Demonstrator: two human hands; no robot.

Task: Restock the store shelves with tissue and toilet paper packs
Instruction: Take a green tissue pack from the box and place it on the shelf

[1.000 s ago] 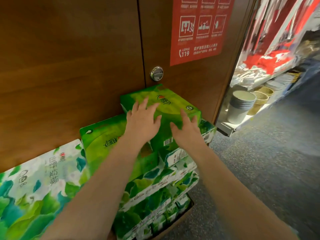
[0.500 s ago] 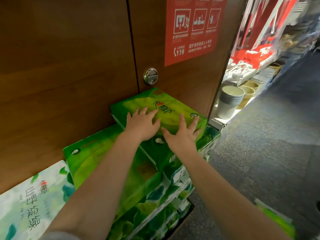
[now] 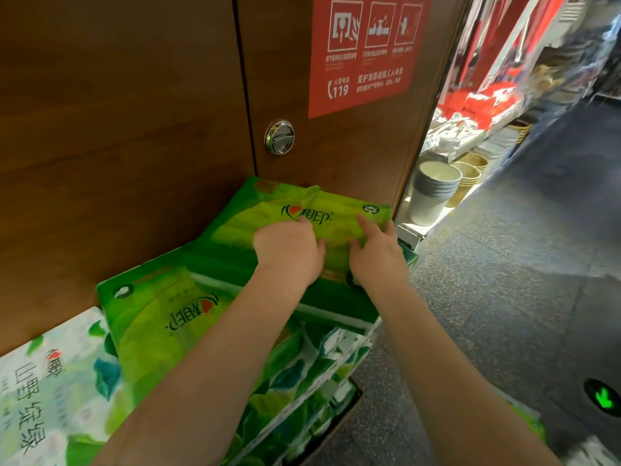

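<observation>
Both forearms reach up from the bottom of the frame to the green tissue pack (image 3: pixel 302 210) at centre. The left hand (image 3: pixel 289 252) lies knuckles-up on its near top face, fingers curled down into the plastic wrap and apparently bunching it. The right hand (image 3: pixel 376 252) rests just beside it, fingers bent and pressing the wrap, with the forefinger stretched toward the pack's far right corner. The pack sits topmost on a stack, its far edge touching the brown wooden door (image 3: pixel 336 156).

Three packs show their top faces: the held one, a second green pack (image 3: pixel 158 324) lower left, and a white leaf-printed pack (image 3: pixel 43 391) at the bottom left corner. More leaf-printed packs are stacked beneath, too overlapped to count.

The door carries a round metal latch (image 3: pixel 279 137) and a red fire-safety sign (image 3: pixel 366 52). At right, a speckled grey floor (image 3: pixel 504 297) runs along a shelf holding one stack of white cups (image 3: pixel 433 193) and woven baskets (image 3: pixel 468 176).
</observation>
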